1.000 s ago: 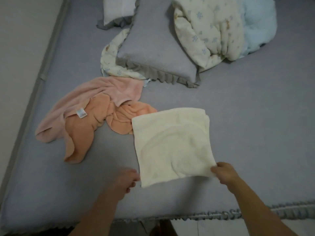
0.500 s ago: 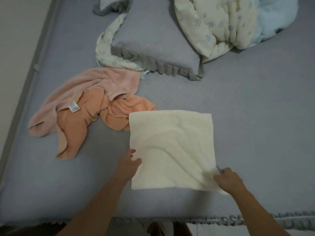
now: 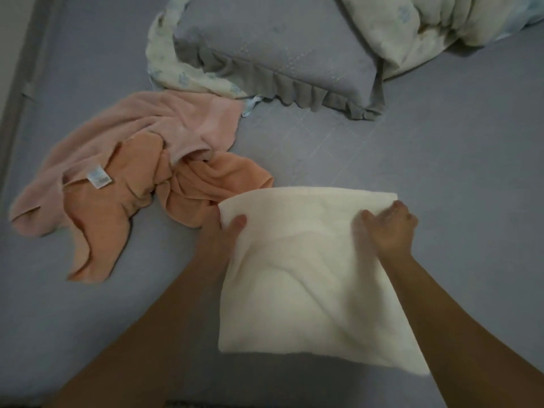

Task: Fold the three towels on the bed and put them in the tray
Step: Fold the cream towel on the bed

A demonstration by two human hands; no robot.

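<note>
A cream towel [image 3: 306, 278], folded into a rough square, lies on the grey bed [image 3: 441, 178] in front of me. My left hand [image 3: 228, 234] grips its far left corner, thumb on top and fingers underneath. At the far right corner my right hand [image 3: 388, 228] grips the fold with curled fingers. To the left, a crumpled orange towel [image 3: 97, 225] lies partly under a crumpled pink towel [image 3: 164, 122] with a white label. No tray is in view.
A grey frilled pillow [image 3: 282, 57] lies at the back centre on a patterned cream cloth [image 3: 176, 75]. A bunched cream quilt [image 3: 426, 30] sits at the back right. The bed's left edge [image 3: 17, 92] runs along the wall.
Both hands have moved from the cream towel's near corners to its far corners. The view has come closer and lower over the towel.
</note>
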